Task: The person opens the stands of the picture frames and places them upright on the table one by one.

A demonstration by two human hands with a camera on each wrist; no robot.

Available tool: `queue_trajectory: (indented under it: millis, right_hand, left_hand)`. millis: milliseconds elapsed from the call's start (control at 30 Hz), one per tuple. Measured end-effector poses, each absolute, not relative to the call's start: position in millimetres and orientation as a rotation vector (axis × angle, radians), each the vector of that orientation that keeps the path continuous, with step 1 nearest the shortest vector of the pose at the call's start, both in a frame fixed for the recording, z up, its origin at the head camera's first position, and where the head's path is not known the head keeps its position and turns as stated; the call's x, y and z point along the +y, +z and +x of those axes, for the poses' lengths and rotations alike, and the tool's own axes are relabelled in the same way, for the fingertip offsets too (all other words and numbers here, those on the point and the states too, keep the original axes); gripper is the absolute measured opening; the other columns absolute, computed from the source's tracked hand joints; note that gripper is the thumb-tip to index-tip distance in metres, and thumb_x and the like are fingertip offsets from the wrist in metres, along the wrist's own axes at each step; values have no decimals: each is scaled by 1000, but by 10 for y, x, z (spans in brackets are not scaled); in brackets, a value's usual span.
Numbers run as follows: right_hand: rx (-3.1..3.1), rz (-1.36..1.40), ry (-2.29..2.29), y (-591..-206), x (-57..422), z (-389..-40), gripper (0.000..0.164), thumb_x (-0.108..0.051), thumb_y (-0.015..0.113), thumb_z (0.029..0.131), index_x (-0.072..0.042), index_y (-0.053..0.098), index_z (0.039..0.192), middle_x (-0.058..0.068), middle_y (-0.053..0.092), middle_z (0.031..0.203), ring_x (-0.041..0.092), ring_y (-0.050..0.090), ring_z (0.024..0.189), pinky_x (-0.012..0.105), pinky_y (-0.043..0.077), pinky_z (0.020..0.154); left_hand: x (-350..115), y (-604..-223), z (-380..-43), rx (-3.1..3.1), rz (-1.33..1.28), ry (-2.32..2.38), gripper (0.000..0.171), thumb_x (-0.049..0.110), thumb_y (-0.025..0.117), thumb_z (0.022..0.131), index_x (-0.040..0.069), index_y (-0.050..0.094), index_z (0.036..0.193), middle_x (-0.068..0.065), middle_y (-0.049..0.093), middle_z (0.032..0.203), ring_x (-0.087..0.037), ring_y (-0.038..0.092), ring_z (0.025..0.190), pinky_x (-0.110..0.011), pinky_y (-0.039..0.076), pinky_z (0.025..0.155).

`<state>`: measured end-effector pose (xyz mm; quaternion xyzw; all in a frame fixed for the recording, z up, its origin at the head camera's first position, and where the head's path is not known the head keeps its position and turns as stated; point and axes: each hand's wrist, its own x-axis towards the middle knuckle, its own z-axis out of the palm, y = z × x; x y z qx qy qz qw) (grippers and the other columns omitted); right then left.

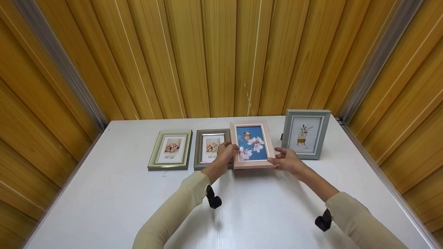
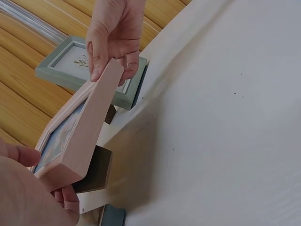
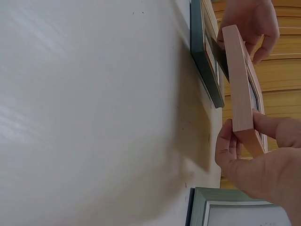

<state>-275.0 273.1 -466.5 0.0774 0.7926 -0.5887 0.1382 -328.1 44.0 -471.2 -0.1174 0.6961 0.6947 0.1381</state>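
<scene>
Currently holding the pink frame [image 1: 252, 142] between both hands, above the rear part of the white table [image 1: 104, 204], in the gap between the grey frame [image 1: 209, 148] and the upright sage frame [image 1: 306, 135]. Pinching its left long edge, partway down, with the left hand [image 1: 225, 154]; pinching its lower right corner with the right hand [image 1: 289, 160]. Touching both hands, so nearer to neither. Lying straight ahead, between the hands and stretching beyond them, with its long axis running front to back and rising, the top tilted slightly left. Steadied by thumbs at the front and fingers behind, as seen in the wrist views. Showing a dark stand [image 2: 96, 172] angled out at the back, over a broad shadow [image 2: 138, 162] on the table; cannot tell whether touching down anywhere. Overlapping part of the grey frame with the left hand in the head view; reaching just beside the sage frame with the right hand.

Bearing no readable lettering on the pink frame, only a bird [image 1: 246, 136] and pale blossoms [image 1: 256, 144] on blue. Bearing short lines of print below the pictures in the grey frame and the green frame [image 1: 171, 148], too blurred to read. Showing no legible brand anywhere.
</scene>
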Motion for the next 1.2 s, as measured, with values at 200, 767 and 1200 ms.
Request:
queue_trajectory:
  millis: [200,767,1200]
  right_hand:
    - [2223,139,-1708,-4671,2618,-2737,70,-10,67,97,12,30,152,16,52,121,15,59,98,36,59,95]
    - [2319,164,-1596,-4733,2400,-2793,66,-15,65,97,15,35,148,25,51,136,18,56,107,20,56,81]
    - [2323,121,-1613,-4782,2313,-2805,57,-15,62,100,10,44,147,23,53,138,20,56,111,26,58,89]
  left_hand:
    - [268,-4718,-3252,2024,-304,2022,59,6,56,85,-2,51,143,-20,59,138,-23,62,107,-36,54,96]
    - [12,-4575,-3054,2111,-187,2017,49,4,65,86,5,55,133,-11,59,118,-21,62,100,-37,60,87]
    - [-23,-4464,-2790,2461,237,1978,48,14,74,85,6,55,128,-8,58,111,-16,55,93,-23,51,73]
